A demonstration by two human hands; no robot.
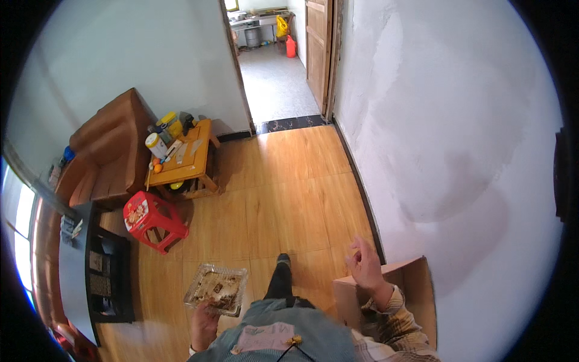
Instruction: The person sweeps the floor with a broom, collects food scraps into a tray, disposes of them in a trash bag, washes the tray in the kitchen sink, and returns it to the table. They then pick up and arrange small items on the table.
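From the head view, the left hand grips the near edge of a clear plastic tray holding brownish scraps, held low at the near left over the wooden floor. The right hand is raised and loosely open, grasping nothing, just above an open cardboard box by the right wall. Held by one edge only, the thin tray could well flex or tip, spilling its contents on the floor; that seems the main risk, since its far side hangs unsupported. The tray looks glossy, shallow and rectangular with rounded corners; the box is matt brown with stiff flaps. Farther left stand a red plastic stool, a small wooden bench cluttered with bottles, and a brown padded sofa.
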